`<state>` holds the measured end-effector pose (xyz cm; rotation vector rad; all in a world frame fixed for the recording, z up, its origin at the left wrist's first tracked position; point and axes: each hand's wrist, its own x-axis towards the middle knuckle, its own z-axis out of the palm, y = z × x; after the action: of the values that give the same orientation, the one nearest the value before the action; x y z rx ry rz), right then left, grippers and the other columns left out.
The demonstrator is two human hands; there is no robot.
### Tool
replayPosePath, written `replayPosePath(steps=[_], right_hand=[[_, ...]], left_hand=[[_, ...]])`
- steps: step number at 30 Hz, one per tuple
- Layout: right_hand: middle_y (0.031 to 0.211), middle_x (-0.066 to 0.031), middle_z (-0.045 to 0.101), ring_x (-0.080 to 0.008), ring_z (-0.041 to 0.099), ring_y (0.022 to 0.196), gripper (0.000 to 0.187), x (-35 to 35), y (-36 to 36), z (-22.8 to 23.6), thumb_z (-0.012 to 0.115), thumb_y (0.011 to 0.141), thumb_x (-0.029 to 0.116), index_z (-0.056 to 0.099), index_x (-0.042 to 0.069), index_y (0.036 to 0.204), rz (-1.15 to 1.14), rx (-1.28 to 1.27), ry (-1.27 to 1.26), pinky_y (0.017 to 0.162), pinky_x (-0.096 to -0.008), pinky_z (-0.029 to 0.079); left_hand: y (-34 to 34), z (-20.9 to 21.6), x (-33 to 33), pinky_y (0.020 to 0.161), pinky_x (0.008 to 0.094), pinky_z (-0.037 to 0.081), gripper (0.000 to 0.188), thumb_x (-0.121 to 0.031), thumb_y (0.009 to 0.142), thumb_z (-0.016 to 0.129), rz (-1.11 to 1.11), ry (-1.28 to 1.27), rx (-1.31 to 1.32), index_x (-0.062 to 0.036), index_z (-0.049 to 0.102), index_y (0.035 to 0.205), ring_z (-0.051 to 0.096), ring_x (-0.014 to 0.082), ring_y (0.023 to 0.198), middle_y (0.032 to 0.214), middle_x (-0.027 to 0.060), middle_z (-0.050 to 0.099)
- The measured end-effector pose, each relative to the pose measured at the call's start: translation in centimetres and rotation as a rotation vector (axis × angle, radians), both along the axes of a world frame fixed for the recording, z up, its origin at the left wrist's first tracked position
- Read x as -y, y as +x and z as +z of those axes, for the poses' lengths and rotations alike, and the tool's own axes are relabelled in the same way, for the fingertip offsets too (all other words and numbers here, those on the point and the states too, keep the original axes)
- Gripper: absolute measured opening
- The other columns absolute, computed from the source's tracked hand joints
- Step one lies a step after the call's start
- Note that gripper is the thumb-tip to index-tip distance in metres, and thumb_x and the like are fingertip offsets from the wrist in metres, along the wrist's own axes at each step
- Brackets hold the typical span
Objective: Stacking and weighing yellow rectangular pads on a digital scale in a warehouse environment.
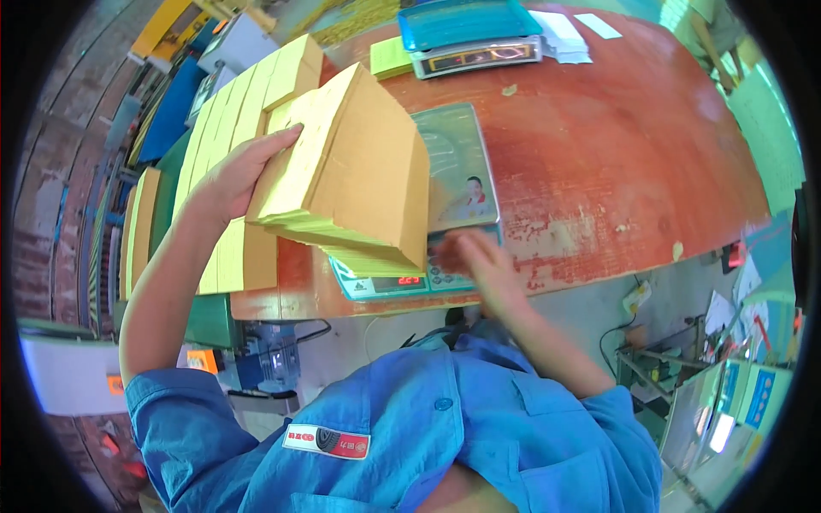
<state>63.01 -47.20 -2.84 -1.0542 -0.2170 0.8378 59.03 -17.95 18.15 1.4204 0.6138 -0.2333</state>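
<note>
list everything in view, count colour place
table: 1, reddish-brown, centre
near scale: 1, silver and teal, on table
far scale: 1, white and blue, table's far edge
small stack: 1, yellow-green, beside far scale
papers: several, white, right of far scale
held stack: 1, yellow and tan, in left hand
other stacks: several, yellow and tan, table's left
co-worker: 1, greyish clothes, upper right
water bottle: 1, bluish, under table
background clutter: uncountable, mixed, sides
shirt: 1, blue, worn
left hand: 1, bare, on held stack
right hand: 1, bare, by near scale
</note>
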Motion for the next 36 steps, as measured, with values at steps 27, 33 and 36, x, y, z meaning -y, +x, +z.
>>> replayPosePath(steps=[27, 33, 36], right_hand=[[0.085, -0.0101, 0.066, -0.0169, 0.062, 0.079, 0.046, 34.4, 24.9, 9.5, 0.070, 0.084, 0.035, 0.063, -0.003, 0.108, -0.074, 0.800, -0.945, 0.071, -0.0315, 0.048], [0.100, -0.0160, 0.066, -0.0205, 0.062, 0.093, 0.048, 37.7, 31.4, 4.5, 0.067, 0.085, 0.034, 0.061, -0.003, 0.114, 0.141, 0.605, -0.969, 0.080, -0.0341, 0.048], [0.104, -0.0117, 0.066, -0.0160, 0.060, 0.096, 0.048, 38.8, 33.4, 4.0, 0.062, 0.091, 0.037, 0.061, -0.004, 0.116, 0.196, 0.558, -0.881, 0.083, -0.0320, 0.047]], left_hand=[[17.6, -24.9, 34.1, 0.093, 0.0340, 0.049, 0.038, -0.017, 0.092, 0.061, 0.172, -0.224, 0.534, -0.0034, 0.055, 0.127, 0.058, 0.0211, 0.113, 0.123, 0.0105, 0.061], [21.7, -26.9, 35.9, 0.082, 0.0257, 0.049, 0.031, -0.010, 0.090, 0.062, 0.111, 0.265, 0.433, -0.0054, 0.061, 0.121, 0.059, 0.0116, 0.099, 0.109, 0.0041, 0.065], [22.3, -25.0, 35.3, 0.082, 0.0245, 0.047, 0.028, -0.008, 0.092, 0.057, 0.124, 0.155, 0.360, -0.0014, 0.062, 0.119, 0.059, 0.0094, 0.095, 0.105, 0.0032, 0.066]])
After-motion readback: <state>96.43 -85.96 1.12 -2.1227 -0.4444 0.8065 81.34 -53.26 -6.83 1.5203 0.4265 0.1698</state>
